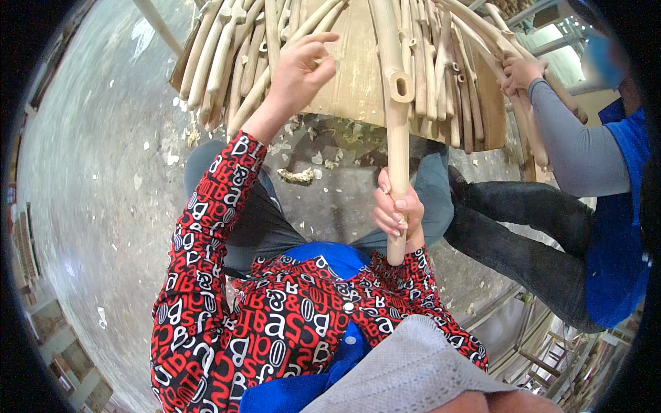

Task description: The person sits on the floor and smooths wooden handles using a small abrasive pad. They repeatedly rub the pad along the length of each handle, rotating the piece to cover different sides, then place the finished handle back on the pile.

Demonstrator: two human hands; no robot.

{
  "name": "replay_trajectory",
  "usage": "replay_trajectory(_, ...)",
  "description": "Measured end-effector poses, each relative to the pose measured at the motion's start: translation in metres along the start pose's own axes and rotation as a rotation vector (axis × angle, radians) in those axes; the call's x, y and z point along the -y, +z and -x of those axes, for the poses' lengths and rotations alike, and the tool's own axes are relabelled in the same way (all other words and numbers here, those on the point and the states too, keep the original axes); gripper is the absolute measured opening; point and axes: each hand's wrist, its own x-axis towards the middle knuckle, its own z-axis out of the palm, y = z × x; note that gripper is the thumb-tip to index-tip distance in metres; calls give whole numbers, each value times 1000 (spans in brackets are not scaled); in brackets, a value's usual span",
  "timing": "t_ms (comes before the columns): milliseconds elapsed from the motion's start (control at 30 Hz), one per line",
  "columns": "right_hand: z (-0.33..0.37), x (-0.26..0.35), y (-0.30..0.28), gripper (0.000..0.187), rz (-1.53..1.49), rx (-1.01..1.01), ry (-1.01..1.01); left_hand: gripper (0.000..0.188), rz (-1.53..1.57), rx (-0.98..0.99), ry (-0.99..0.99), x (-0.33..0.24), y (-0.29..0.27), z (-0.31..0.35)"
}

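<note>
My right hand [399, 210] is wrapped round the lower part of a pale, peeled wooden pole [396, 138]. Its near end sticks out below my fist, and its far part reaches over the work table. An oval slot with a raised rim [401, 87] shows on its upper face. Over the table's left half, my left hand [303, 72] is raised with the index finger stretched out and a gap to the thumb. Nothing can be seen in it. Close beside it lie several similar wooden sticks [227, 58].
Brown cardboard [351, 76] covers the table between the piles. More sticks [441, 69] lie on the right. At the right a co-worker in blue grips a branch with one hand [522, 72]. Peelings [296, 176] litter the grey floor [117, 206].
</note>
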Motion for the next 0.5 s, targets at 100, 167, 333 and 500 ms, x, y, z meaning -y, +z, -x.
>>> replay_trajectory(100, 4, 5, 0, 31, 39, -25, -28, 9, 254, 88, -377, -5, -2, 0)
replay_trajectory(167, 1, 11, 2, 28, 222, -185, -103, 6, 336, 63, -408, -10, -4, 1)
replay_trajectory(333, -20, 74, -44, 24, 838, -683, -216, 5, 575, -124, -442, -5, -21, -9)
replay_trajectory(500, -32, 178, -99, 14, 1288, -940, -199, 8, 664, -98, -636, 7, -34, -13)
